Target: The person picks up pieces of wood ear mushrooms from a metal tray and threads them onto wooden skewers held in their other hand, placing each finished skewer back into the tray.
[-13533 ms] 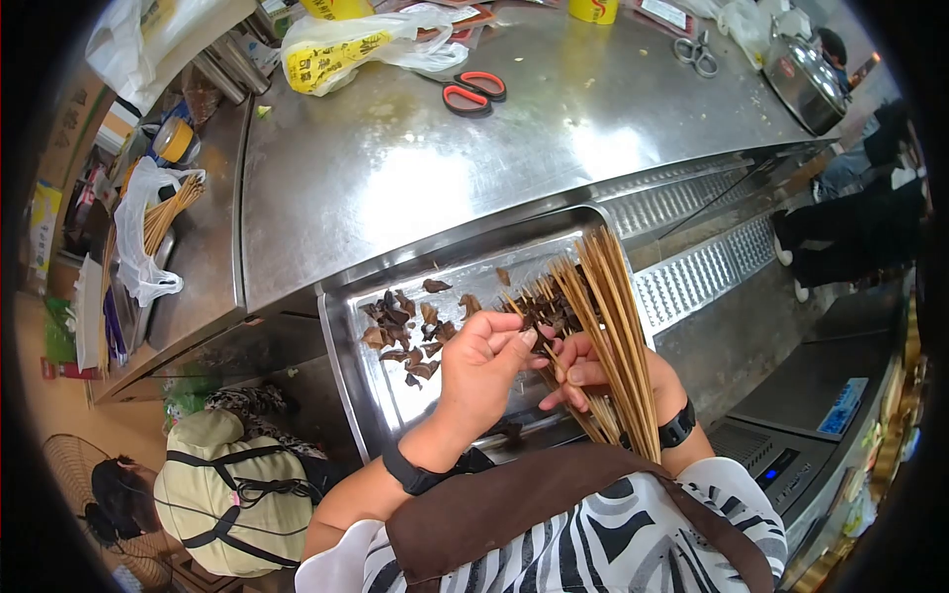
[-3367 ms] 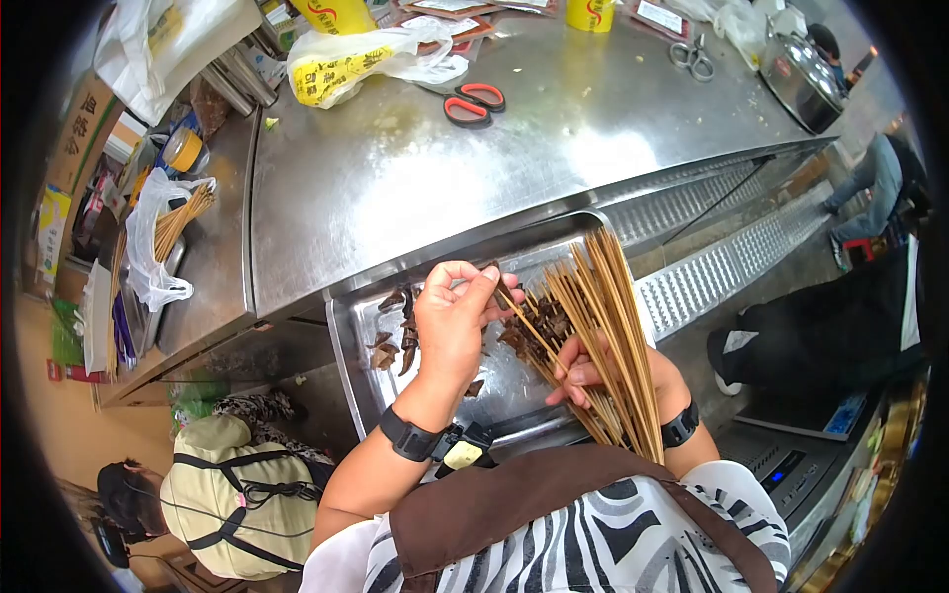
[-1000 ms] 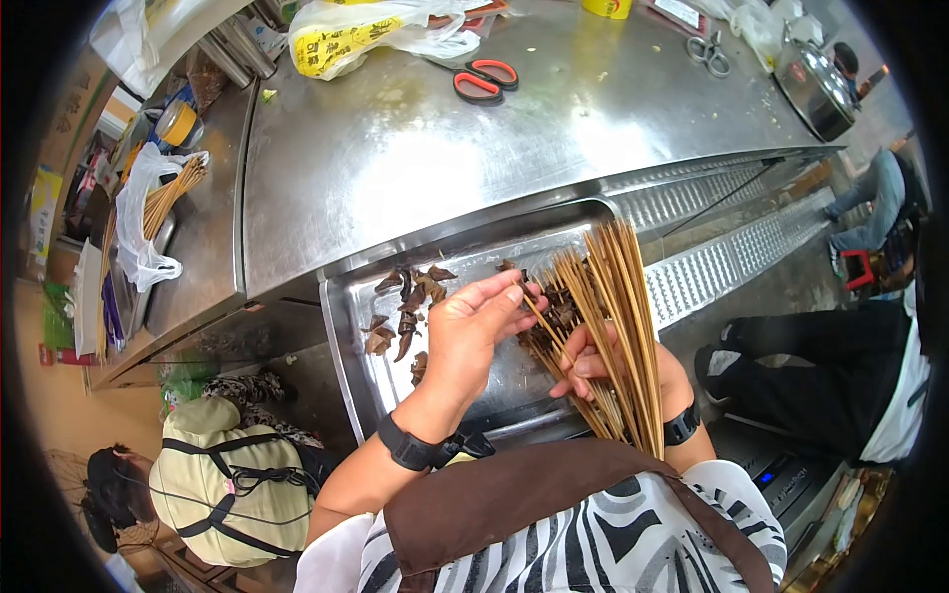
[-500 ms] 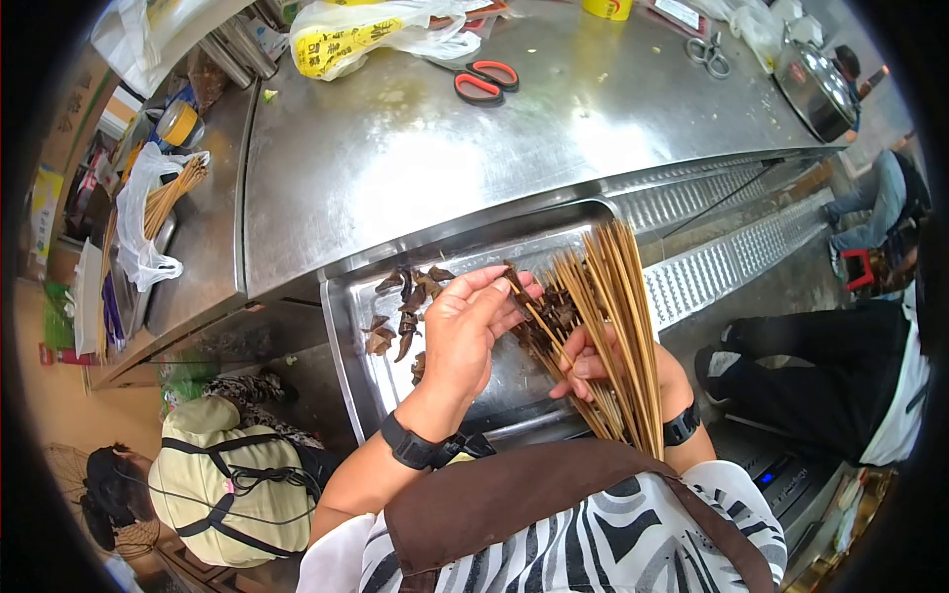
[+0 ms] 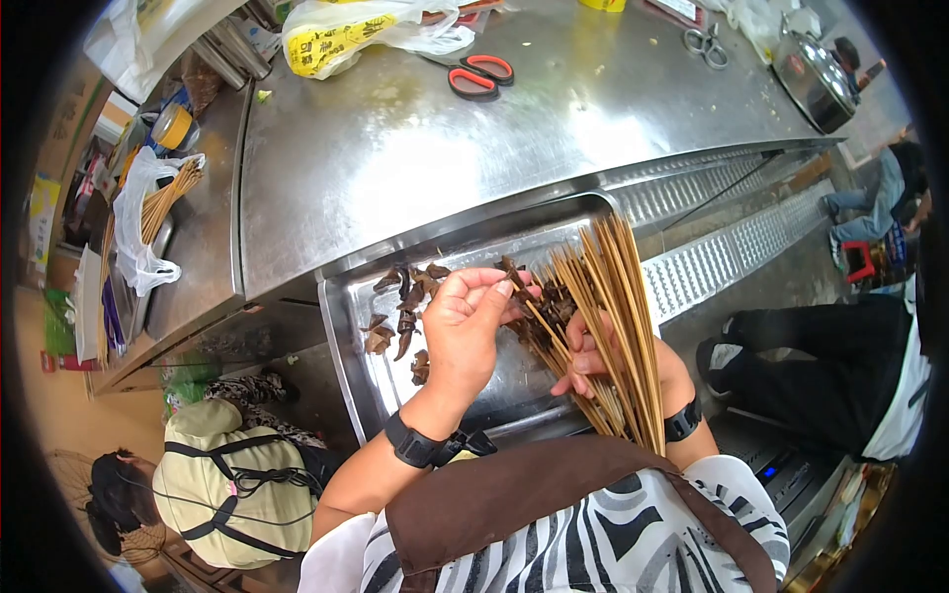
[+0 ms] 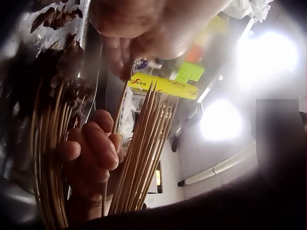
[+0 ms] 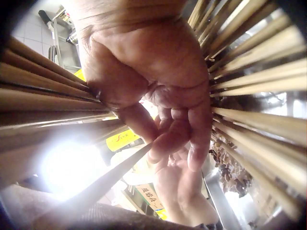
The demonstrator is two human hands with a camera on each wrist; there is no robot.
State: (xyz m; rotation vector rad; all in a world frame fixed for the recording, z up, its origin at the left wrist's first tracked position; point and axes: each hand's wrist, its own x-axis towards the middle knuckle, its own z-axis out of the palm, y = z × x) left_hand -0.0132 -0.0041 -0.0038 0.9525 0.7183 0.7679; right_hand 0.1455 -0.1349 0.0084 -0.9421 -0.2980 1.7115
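Pinches a dark mushroom piece (image 5: pixel 510 269) in the curled fingertips of the left hand (image 5: pixel 465 331), just right of frame centre in the head view, at the upper tip of a single bamboo skewer (image 5: pixel 542 324). Grips that skewer lower down with the right hand (image 5: pixel 593 358), fingers closed, together with a bundle of bare skewers (image 5: pixel 623 316) fanning upward from the fist. Seen from the right wrist: fingers wrapped round the sticks, the lone skewer jutting apart from the rest. Both hands close together, over the right half of a steel tray (image 5: pixel 395 390).

Between the two hands, against the bundle: loaded skewers (image 5: pixel 560 308) crowded with the same dark pieces. Held or resting on the tray, cannot tell. Left of the left hand, on the tray floor: loose mushroom pieces (image 5: pixel 403 314) in a small scatter.

Above the tray, filling the upper middle: a steel counter (image 5: pixel 415 168). Near its top edge: red-handled scissors (image 5: pixel 475 77), with a yellow-printed plastic bag (image 5: pixel 341 35) just left of them. Upper right: silver scissors (image 5: pixel 704 42) and, near them, a lidded steel pot (image 5: pixel 806 69). Right of the tray: a perforated steel strip (image 5: pixel 732 257) running toward the right edge. Far left: a white bag of skewers (image 5: pixel 148 212). Lower left, below the tray: a crouching person (image 5: pixel 227 474) seen from above.
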